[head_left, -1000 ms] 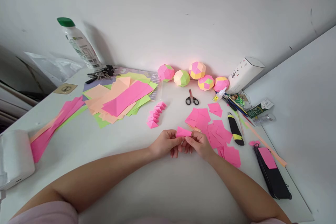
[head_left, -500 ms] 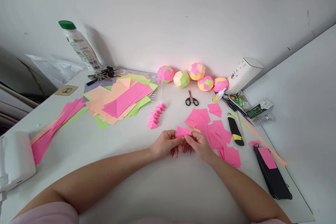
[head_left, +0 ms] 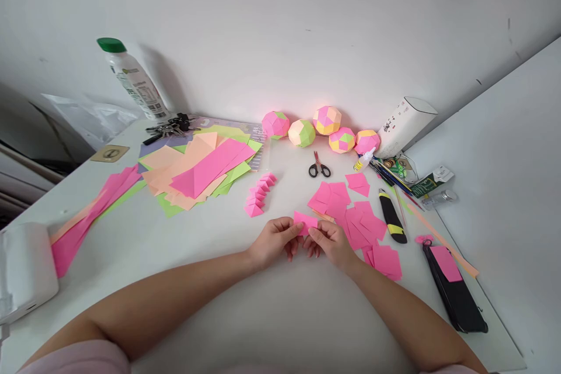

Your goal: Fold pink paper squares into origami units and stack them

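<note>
Between my two hands is a small piece of pink paper (head_left: 306,221), held up just above the table. My left hand (head_left: 277,239) pinches its left end, thumb in front. At the right end, my right hand (head_left: 331,241) grips it between thumb and fingers. A row of folded pink paper pieces (head_left: 259,194) stands beyond my left hand. Loose pink paper squares (head_left: 362,225) lie spread beside and beyond my right hand. Farther back rest small scissors (head_left: 319,166) with black handles.
Several faceted paper balls (head_left: 301,133) line the wall. Coloured paper sheets (head_left: 197,169) and keys (head_left: 170,127) lie at left, near a green-capped bottle (head_left: 135,82). On the right are a utility knife (head_left: 392,215), a glue bottle (head_left: 363,160) and a black case (head_left: 453,292).
The pink paper now shows a flatter, wider face toward me, and my left thumb has shifted up onto it. My fingertips are slightly farther apart.
</note>
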Tool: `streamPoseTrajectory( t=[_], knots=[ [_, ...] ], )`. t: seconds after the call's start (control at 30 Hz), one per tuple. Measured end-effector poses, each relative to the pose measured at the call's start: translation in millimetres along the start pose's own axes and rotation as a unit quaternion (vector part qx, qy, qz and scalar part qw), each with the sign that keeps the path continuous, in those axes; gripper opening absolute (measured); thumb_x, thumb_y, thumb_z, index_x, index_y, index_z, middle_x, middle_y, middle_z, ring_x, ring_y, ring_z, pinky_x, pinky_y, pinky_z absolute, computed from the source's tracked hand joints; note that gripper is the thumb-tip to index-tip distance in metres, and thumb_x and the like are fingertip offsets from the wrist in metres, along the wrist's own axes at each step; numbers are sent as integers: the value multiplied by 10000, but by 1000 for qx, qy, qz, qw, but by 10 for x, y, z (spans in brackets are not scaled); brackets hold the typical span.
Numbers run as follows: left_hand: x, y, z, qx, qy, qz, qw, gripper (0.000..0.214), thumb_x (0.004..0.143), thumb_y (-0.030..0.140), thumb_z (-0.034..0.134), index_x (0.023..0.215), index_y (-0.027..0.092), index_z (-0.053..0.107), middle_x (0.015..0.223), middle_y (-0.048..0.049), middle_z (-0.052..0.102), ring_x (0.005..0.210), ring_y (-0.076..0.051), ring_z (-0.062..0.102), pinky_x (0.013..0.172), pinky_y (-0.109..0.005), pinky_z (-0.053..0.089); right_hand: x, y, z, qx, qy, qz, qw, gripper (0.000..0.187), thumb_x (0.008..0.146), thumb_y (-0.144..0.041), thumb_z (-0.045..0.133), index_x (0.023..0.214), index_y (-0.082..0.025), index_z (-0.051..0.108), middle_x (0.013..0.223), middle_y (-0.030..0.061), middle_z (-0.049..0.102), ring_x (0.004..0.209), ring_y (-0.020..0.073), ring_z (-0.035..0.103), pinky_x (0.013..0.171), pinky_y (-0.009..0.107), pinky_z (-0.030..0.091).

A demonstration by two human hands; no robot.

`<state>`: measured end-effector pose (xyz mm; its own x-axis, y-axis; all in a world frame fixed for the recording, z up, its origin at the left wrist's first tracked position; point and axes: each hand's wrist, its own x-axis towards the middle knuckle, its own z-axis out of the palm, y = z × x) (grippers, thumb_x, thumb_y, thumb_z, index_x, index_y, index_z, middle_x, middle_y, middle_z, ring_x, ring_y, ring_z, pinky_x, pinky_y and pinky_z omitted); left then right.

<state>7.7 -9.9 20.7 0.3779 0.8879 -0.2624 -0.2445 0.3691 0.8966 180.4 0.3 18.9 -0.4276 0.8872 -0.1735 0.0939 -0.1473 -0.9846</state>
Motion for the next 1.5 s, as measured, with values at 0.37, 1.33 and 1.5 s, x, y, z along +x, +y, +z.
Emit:
streamPoseTrajectory(
  t=[0.37,1.33,1.5],
  knots=[
    [-18,20,-22,-31,-23,-10,999,364,789,444,552,623,120,574,621,-51,592,486,-121,525,397,-234,433,-6,13,-16,2,-9,-3,1000,275,849,-392,525,710,-155,546,640,25,671,481,121,609,417,211,419],
    [61,-56,-47,43,-33,-9,998,409,653,500,678,623,162,449,507,37,561,314,-73,463,269,-186,350,9,66,-84,46,-62,-37,996,282,831,-391,531,799,-114,574,694,62,689,518,130,627,423,203,409],
    [40,-43,-23,63,-16,-9,998,412,655,492,678,613,168,429,496,42,553,317,-69,460,279,-186,360,-6,48,-56,1,-46,-41,998,253,837,-376,520,836,-128,569,711,42,674,538,128,628,427,203,429]
  ],
)
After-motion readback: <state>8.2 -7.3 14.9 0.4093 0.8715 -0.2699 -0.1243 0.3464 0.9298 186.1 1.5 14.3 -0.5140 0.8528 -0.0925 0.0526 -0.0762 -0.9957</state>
